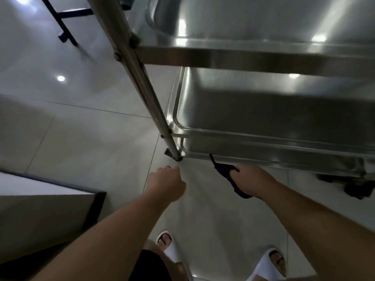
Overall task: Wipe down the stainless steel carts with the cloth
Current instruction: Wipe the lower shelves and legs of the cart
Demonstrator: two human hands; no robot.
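R grip [250, 179] round dark cloth [225, 175] at cart [263, 157] bottom edge — L grip [165, 182] clenched, empty.

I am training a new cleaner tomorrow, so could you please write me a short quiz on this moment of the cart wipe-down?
1. True or false: the right hand holds the dark cloth.
2. Which part of the stainless steel cart is the cloth nearest? A) top shelf B) front rim of the bottom shelf C) upright post
3. Fill in: the left hand is curled and holds ____.

Key: 1 true; 2 B; 3 nothing.
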